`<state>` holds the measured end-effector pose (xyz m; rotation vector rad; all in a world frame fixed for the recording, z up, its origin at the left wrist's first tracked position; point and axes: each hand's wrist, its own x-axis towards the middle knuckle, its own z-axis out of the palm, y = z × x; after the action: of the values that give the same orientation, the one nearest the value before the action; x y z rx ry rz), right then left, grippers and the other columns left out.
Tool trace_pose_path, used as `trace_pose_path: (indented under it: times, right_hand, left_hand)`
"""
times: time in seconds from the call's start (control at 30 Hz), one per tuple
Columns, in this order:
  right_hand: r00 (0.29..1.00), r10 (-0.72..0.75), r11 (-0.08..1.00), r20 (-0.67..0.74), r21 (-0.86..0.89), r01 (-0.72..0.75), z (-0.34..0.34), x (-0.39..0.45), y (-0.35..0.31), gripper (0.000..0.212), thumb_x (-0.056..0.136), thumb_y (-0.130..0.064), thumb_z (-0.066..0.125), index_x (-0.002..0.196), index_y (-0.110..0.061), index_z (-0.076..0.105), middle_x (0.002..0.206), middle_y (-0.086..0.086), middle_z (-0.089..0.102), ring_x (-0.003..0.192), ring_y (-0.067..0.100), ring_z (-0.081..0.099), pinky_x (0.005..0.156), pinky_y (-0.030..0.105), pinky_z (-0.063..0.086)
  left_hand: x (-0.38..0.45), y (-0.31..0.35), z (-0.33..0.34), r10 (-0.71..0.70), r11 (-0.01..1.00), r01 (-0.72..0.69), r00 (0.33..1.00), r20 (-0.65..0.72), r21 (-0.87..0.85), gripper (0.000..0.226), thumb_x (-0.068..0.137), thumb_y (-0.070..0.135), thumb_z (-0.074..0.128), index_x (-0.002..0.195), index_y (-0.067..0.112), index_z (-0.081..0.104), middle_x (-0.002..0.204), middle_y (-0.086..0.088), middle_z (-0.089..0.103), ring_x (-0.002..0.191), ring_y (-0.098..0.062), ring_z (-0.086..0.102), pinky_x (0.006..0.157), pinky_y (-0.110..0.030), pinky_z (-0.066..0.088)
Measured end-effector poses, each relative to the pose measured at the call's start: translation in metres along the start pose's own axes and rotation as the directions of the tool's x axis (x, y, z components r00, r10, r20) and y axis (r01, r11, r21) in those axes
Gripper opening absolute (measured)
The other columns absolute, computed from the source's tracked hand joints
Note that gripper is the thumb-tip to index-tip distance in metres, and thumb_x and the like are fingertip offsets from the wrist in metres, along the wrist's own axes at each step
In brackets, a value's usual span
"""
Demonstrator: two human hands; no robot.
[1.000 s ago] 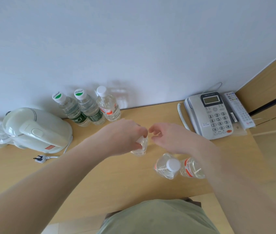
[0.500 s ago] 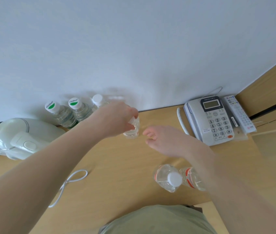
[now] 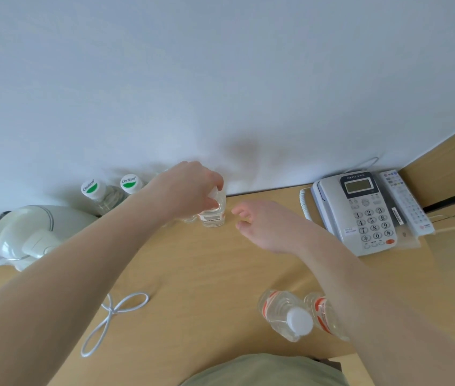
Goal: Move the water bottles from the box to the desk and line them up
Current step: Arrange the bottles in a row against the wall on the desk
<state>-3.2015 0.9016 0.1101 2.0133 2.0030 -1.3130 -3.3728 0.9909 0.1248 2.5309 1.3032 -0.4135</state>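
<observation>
Gripping clear ribbed bottle [image 3: 214, 215] — left hand [image 3: 190, 186].

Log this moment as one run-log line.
left hand: grips bottle by its top at wall row | right hand: open, holds nothing | two bottles wait at desk front edge

I grip a clear plastic water bottle with a white cap and red-and-white label [image 3: 214, 211] by its top in my left hand [image 3: 190, 185]; it stands upright at 12 o'clock on the light wooden desk [image 3: 209, 274], by the wall. At 10 o'clock stand two clear bottles with green-and-white caps [image 3: 109, 190], side by side. At 5 o'clock, near the desk's front edge, two more clear red-labelled bottles [image 3: 298, 316] stand just beside each other.
</observation>
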Motion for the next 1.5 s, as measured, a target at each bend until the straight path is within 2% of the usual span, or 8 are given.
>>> trace_pose_path:
  times: [0.17, 0.33, 0.53, 0.73, 0.8, 0.93, 1.33, 1.5]
  right_hand:
    - [1.0, -0.005, 1.0, -0.011, 0.005, 0.005, -0.007, 0.01, -0.005, 0.032, 0.1, -0.03, 0.045, 0.131, -0.031, 0.053, 0.132, -0.002, 0.058, 0.109, 0.023, 0.064, 0.091, 0.045, 0.053]
    - [0.999, -0.002, 1.0, -0.051, -0.018, 0.002, -0.017, 0.022, -0.005, 0.034, 0.1, -0.031, 0.046, 0.134, -0.028, 0.051, 0.133, -0.002, 0.057, 0.103, 0.021, 0.065, 0.086, 0.04, 0.054]
    - [0.993, 0.003, 1.0, -0.121, 0.02, 0.0, -0.028, 0.027, 0.003, 0.038, 0.098, -0.029, 0.05, 0.136, -0.027, 0.05, 0.138, -0.003, 0.054, 0.115, 0.015, 0.055, 0.081, 0.026, 0.044]
    - [0.991, -0.009, 0.999, -0.131, 0.047, 0.015, -0.031, 0.005, 0.006, 0.039, 0.098, -0.032, 0.052, 0.136, -0.027, 0.05, 0.139, -0.004, 0.054, 0.112, 0.017, 0.06, 0.091, 0.035, 0.051]
    - [0.991, -0.018, 0.999, -0.135, 0.047, 0.025, -0.028, -0.008, 0.011, 0.039, 0.097, -0.034, 0.053, 0.135, -0.029, 0.05, 0.139, -0.006, 0.054, 0.117, 0.015, 0.057, 0.094, 0.034, 0.049]
    - [0.989, -0.005, 0.998, -0.145, 0.067, 0.015, -0.021, -0.036, 0.019, 0.038, 0.096, -0.036, 0.054, 0.134, -0.031, 0.051, 0.137, -0.007, 0.055, 0.117, 0.012, 0.056, 0.096, 0.035, 0.05]
    - [0.981, 0.062, 0.993, -0.183, 0.111, -0.042, 0.012, -0.116, 0.046, 0.04, 0.097, -0.038, 0.053, 0.137, -0.033, 0.048, 0.137, -0.012, 0.053, 0.123, 0.009, 0.053, 0.103, 0.034, 0.043]
    - [0.968, 0.092, 0.991, -0.235, 0.112, -0.067, 0.026, -0.145, 0.053, 0.04, 0.096, -0.04, 0.055, 0.135, -0.034, 0.049, 0.135, -0.013, 0.055, 0.123, 0.007, 0.052, 0.102, 0.034, 0.044]
  left_hand:
    - [0.004, -0.006, -0.003, 0.005, 0.999, -0.005, 1.0, -0.006, -0.035, 0.032, 0.09, 0.041, 0.065, 0.121, 0.033, 0.063, 0.074, 0.01, 0.047, 0.088, -0.019, 0.057, 0.077, -0.035, 0.049]
    - [0.008, -0.007, -0.006, 0.003, 1.0, -0.003, 1.0, -0.01, -0.02, 0.033, 0.091, 0.042, 0.065, 0.123, 0.033, 0.063, 0.105, 0.002, 0.064, 0.085, -0.018, 0.056, 0.073, -0.032, 0.046]
    - [0.01, -0.003, -0.009, -0.033, 0.999, 0.032, 0.999, -0.021, -0.02, 0.035, 0.091, 0.04, 0.064, 0.125, 0.033, 0.06, 0.106, 0.003, 0.06, 0.093, -0.021, 0.056, 0.067, -0.029, 0.035]
    - [0.002, 0.008, -0.014, 0.035, 0.999, -0.034, 0.999, -0.028, 0.036, 0.036, 0.096, 0.032, 0.059, 0.132, 0.03, 0.055, 0.128, 0.007, 0.058, 0.098, -0.016, 0.055, 0.081, -0.03, 0.041]
    - [-0.004, 0.017, -0.016, 0.085, 0.996, -0.081, 0.993, -0.081, 0.044, 0.036, 0.097, 0.031, 0.058, 0.133, 0.03, 0.055, 0.134, 0.01, 0.055, 0.111, -0.019, 0.057, 0.088, -0.031, 0.043]
    - [-0.017, 0.043, -0.018, 0.187, 0.982, -0.186, 0.97, -0.153, 0.025, 0.034, 0.096, 0.032, 0.06, 0.13, 0.029, 0.059, 0.131, 0.01, 0.059, 0.114, -0.018, 0.057, 0.086, -0.029, 0.04]
    - [-0.064, 0.107, 0.013, 0.356, 0.934, -0.356, 0.934, 0.031, -0.006, 0.037, 0.095, 0.039, 0.062, 0.131, 0.039, 0.056, 0.124, 0.013, 0.061, 0.118, -0.014, 0.052, 0.082, -0.026, 0.034]
    - [-0.085, 0.13, 0.028, 0.429, 0.903, -0.427, 0.896, 0.115, -0.046, 0.042, 0.092, 0.041, 0.065, 0.133, 0.038, 0.054, 0.123, 0.01, 0.061, 0.116, -0.016, 0.053, 0.092, -0.033, 0.044]
